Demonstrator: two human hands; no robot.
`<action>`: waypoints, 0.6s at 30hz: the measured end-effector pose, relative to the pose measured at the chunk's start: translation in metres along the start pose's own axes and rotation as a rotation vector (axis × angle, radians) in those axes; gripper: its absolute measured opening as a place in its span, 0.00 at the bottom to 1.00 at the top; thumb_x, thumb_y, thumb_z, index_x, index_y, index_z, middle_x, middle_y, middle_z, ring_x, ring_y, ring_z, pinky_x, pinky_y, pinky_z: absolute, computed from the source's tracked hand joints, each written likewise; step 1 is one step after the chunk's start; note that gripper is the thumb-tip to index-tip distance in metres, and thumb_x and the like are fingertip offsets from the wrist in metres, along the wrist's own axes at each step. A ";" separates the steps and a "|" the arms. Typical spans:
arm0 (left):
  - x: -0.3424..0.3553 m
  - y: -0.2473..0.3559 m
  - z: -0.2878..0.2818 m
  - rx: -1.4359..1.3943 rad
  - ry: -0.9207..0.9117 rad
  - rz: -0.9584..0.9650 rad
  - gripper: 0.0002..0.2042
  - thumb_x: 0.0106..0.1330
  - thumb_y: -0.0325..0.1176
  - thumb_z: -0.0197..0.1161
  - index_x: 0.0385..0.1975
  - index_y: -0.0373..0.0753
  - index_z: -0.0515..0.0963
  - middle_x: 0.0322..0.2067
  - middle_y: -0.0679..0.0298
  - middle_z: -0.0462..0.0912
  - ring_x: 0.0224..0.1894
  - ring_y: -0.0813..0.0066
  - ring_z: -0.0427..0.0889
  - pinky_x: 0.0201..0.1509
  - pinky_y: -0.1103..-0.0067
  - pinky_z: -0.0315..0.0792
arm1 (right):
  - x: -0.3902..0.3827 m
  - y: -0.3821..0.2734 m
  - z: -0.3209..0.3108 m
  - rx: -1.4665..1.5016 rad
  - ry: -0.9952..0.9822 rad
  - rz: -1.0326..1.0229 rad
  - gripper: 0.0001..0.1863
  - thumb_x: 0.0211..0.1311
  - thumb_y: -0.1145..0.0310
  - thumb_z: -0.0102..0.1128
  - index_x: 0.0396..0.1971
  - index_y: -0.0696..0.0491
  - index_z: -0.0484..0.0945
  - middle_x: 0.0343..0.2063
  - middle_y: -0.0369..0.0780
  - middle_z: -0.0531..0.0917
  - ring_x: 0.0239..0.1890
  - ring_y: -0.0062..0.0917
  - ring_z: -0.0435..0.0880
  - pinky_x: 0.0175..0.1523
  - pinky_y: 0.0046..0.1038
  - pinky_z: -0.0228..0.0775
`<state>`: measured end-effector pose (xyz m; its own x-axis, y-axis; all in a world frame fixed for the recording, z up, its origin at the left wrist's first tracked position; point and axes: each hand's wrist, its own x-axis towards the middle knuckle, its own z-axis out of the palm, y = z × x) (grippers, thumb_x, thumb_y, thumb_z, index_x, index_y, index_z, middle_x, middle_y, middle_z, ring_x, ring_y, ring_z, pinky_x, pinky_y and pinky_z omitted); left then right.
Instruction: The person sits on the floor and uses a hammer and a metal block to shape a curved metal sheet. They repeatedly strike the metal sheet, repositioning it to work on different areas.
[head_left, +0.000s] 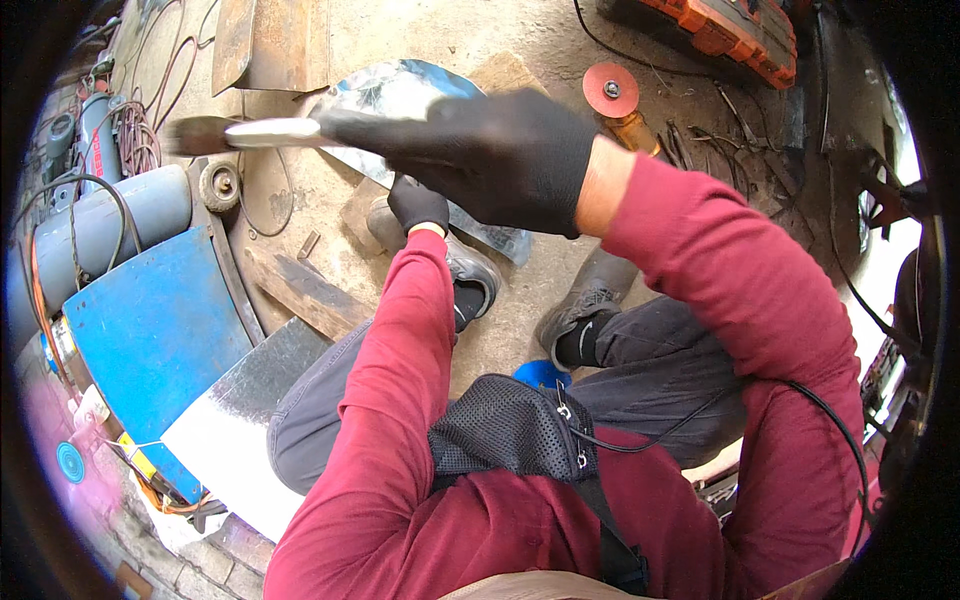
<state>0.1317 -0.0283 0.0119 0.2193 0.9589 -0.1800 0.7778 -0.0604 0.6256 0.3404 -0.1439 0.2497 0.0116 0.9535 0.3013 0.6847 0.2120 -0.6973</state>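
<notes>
My right hand point(495, 155), in a black glove, is closed round the handle of a hammer point(275, 132). The hammer is raised and points left, its brown head point(200, 136) smeared by motion. Below and left of that fist is my left hand point(418, 205), also black-gloved and closed, low by my shoe point(472, 272). What its fingers hold, if anything, is hidden. A shiny bent metal sheet point(400, 85) lies on the ground beyond both hands, partly covered by the right glove. A piece of wood or board point(505, 73) shows at its far edge.
An angle grinder with a red disc point(610, 90) lies at the right, below an orange toolbox point(735, 35). At the left are a grey cylinder point(155, 205), a blue panel point(155, 345), a flat metal sheet point(240, 420) and a wooden plank point(305, 290). Rusty sheet metal point(275, 45) lies farther off.
</notes>
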 end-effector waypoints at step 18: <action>0.000 -0.002 -0.004 -0.043 0.006 0.086 0.18 0.73 0.42 0.65 0.32 0.29 0.86 0.31 0.43 0.88 0.35 0.43 0.88 0.41 0.60 0.78 | 0.010 -0.005 -0.013 -0.127 -0.199 0.257 0.30 0.78 0.59 0.57 0.76 0.27 0.66 0.32 0.47 0.88 0.32 0.46 0.88 0.36 0.46 0.78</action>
<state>0.1279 -0.0265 0.0142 0.2804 0.9524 -0.1199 0.7305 -0.1307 0.6703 0.3467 -0.1382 0.2647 0.0615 0.9980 -0.0153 0.7631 -0.0569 -0.6438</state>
